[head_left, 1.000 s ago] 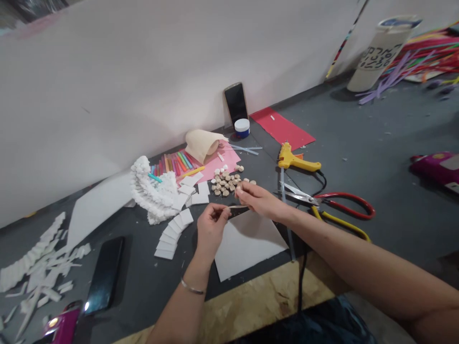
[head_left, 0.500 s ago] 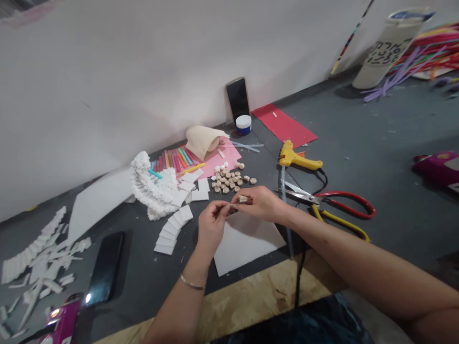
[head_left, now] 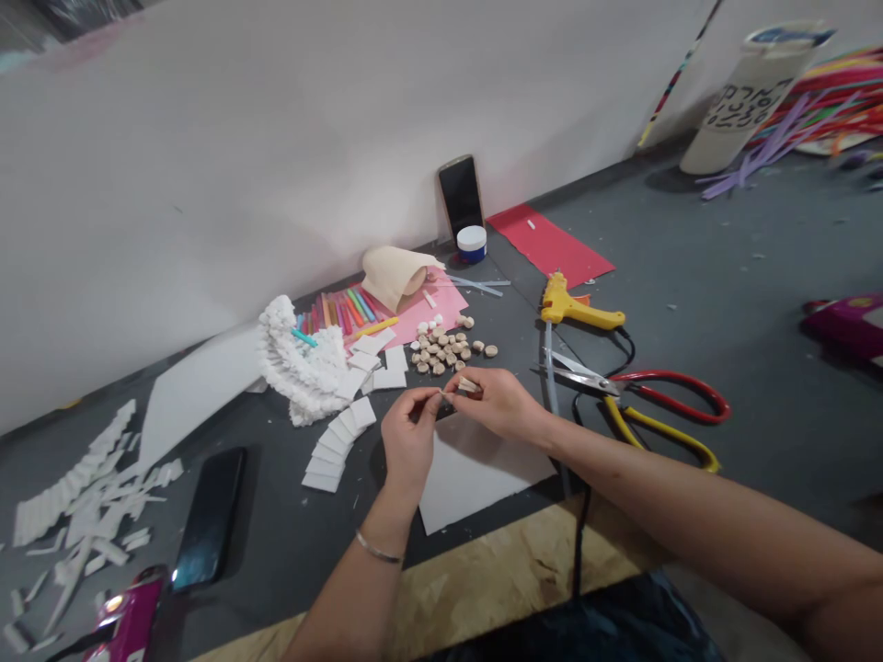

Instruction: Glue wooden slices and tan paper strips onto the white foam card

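Centre frame, just above a white card sheet (head_left: 483,478), the left hand (head_left: 408,432) and right hand (head_left: 498,403) meet, both closed in pinches. Right fingers (head_left: 483,382) grip a small pale chip (head_left: 467,385), probably wood; left fingertips (head_left: 422,393) pinch its near end, detail too small to tell. Upper centre, loose wood slices (head_left: 441,349) lie close by. Right of the hands, red-handled scissors (head_left: 662,391); above them, a yellow glue gun (head_left: 576,308). Left, overlapping white squares (head_left: 337,450).

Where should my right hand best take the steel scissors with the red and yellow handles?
Grip the steel scissors by their red and yellow loop handles, coming from the right: the blades point left, and the loops lie flat and free.
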The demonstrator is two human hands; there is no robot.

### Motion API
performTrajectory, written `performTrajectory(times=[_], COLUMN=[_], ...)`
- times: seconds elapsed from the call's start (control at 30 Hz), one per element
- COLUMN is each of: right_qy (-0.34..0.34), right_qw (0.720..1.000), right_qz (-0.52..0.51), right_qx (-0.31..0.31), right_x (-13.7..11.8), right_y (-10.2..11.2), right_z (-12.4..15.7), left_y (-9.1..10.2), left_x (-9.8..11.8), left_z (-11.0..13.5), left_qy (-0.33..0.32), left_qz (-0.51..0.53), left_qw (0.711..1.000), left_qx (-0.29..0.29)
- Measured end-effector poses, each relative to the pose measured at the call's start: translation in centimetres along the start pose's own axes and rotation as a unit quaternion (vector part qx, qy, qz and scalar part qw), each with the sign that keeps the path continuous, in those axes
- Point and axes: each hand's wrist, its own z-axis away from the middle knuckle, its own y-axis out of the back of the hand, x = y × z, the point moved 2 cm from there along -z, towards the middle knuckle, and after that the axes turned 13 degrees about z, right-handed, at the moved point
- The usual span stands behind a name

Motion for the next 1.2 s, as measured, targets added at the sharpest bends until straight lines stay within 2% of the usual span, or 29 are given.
performTrajectory(times=[0.2,0.37,0.7,0.83,0.93,1.13,1.2], right_qy=[0.016,0.073,0.053,0.072,0.112,0.124,0.13], right_qw=[0.999,0.995,0.995,0.994,0.99,0.976,0.972], right_qz=[0.032,0.062,0.088,0.083,0.056,0.045,0.037], right_qx=[-0.002,-0.021,-0.018,-0.026,-0.058,-0.171,-0.192], right_x=[0.8,1.0,0.7,0.8,0.8,0.5,0.2], right_y=[-0.2,0.2,0.8,1.3,2.0,3.2,3.3], right_z=[0.0,-0.2,-0.4,-0.7,-0.9,-0.4,-0.2], left_y=[-0.1,-0.2,-0.3,-0.3,-0.2,0.5,0.7], left_x=[0.5,0.7,0.6,0.2,0.1,0.5,0.5], left_z=[0.4,0.3,0.4,0.1,-0.3,-0.7,-0.8], left_qy=[-0.055,-0.03,-0.022,0.013,0.068,0.156,0.174], left_qz=[-0.043,-0.034,-0.06,-0.026,0.029,0.074,0.091], left_qw=[0.996,0.998,0.997,0.997,0.992,0.96,0.948], left_qx=[-0.046,-0.036,-0.051,-0.065,-0.1,-0.22,-0.252])
